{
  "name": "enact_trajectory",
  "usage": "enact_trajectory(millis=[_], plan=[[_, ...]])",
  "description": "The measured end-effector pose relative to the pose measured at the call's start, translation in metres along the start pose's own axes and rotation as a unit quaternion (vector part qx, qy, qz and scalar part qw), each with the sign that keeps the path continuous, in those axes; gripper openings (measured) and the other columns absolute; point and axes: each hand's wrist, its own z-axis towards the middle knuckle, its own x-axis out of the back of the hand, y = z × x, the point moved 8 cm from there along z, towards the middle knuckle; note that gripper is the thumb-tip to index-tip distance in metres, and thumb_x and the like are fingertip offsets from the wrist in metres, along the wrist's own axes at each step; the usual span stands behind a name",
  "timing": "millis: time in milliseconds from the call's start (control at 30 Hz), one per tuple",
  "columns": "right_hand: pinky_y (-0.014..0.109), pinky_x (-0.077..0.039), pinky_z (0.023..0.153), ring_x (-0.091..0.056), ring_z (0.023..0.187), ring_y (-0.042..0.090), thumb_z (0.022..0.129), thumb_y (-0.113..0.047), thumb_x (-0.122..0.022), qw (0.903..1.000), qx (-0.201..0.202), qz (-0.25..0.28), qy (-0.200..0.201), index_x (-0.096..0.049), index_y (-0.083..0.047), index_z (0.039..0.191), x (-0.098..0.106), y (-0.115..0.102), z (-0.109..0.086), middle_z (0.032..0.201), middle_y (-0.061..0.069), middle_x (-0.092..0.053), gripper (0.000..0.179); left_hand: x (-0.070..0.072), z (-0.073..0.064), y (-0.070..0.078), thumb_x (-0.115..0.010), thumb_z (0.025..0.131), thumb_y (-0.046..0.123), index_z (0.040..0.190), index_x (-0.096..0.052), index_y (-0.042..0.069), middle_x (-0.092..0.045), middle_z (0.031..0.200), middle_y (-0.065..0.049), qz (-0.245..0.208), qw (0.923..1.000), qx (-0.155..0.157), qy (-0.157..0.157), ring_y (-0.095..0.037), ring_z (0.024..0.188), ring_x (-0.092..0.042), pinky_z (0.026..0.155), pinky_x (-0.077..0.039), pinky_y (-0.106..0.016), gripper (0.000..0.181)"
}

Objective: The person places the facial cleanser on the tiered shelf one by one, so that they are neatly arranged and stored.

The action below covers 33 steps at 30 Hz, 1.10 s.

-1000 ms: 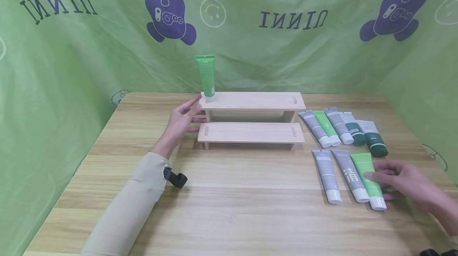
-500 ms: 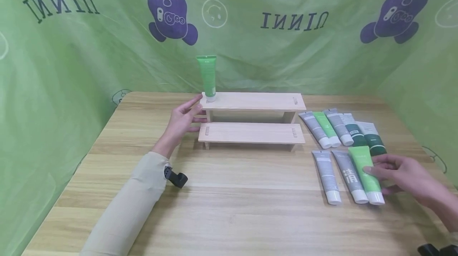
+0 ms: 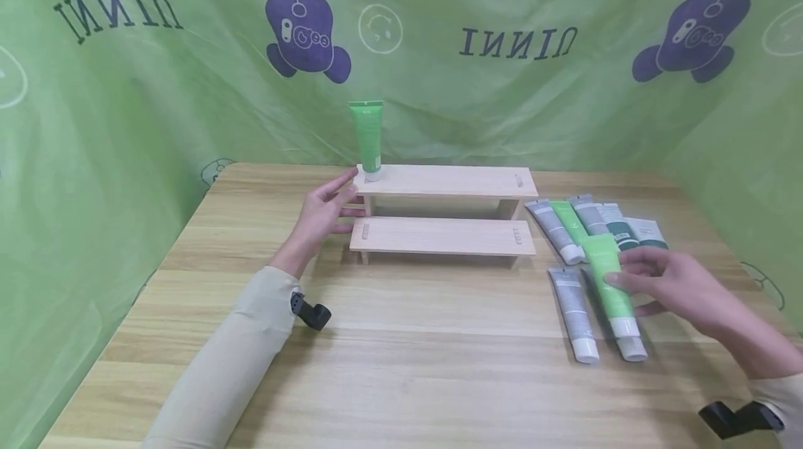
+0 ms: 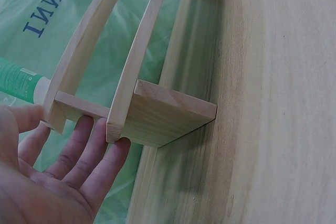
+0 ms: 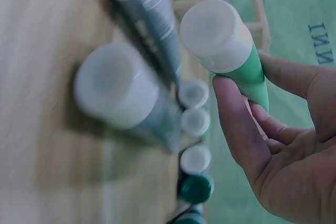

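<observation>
My right hand [image 3: 674, 288] pinches a light green squeeze tube [image 3: 606, 275] with a white cap, thumb on one side and fingers on the other. In the right wrist view the tube's white cap [image 5: 215, 35] points toward the camera, off the table. A grey tube [image 3: 630, 348] lies partly hidden beneath it in the head view. At the left end of a two-tier wooden stand [image 3: 442, 234], my left hand [image 3: 320, 215] rests its fairly straight fingers [image 4: 107, 169] against the boards. Another green tube [image 3: 369, 139] stands cap down on the upper tier's left end.
Behind the held tube, a row of tubes lies on the table: a grey one [image 3: 555, 229], a green one [image 3: 567, 220], and several others, including white-and-dark-green ones [image 3: 646, 231]. Another grey tube [image 3: 574, 313] lies nearer the front. A green printed curtain [image 3: 439, 128] surrounds the wooden table [image 3: 401, 365].
My right hand has lifted the green tube from the right end of the front row and carried it left, over the grey tube. My left hand stays at the stand.
</observation>
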Motion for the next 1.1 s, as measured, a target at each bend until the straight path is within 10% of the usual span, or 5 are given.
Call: enact_trajectory(millis=[1100], plan=[[0.044, -0.063, 0.071, -0.067, 0.088, 0.020, 0.093, -0.014, -0.074, 0.9884, 0.111, 0.103, -0.004, -0.047, 0.006, 0.130, -0.038, -0.155, 0.063, 0.115, 0.023, -0.056, 0.050, -0.001, 0.001, -0.001, -0.058, 0.103, 0.037, 0.148, -0.049, 0.037, -0.064, 0.127, -0.016, -0.006, 0.9999, -0.008, 0.001, -0.034, 0.107, -0.069, 0.087, -0.059, -0.050, 0.046]])
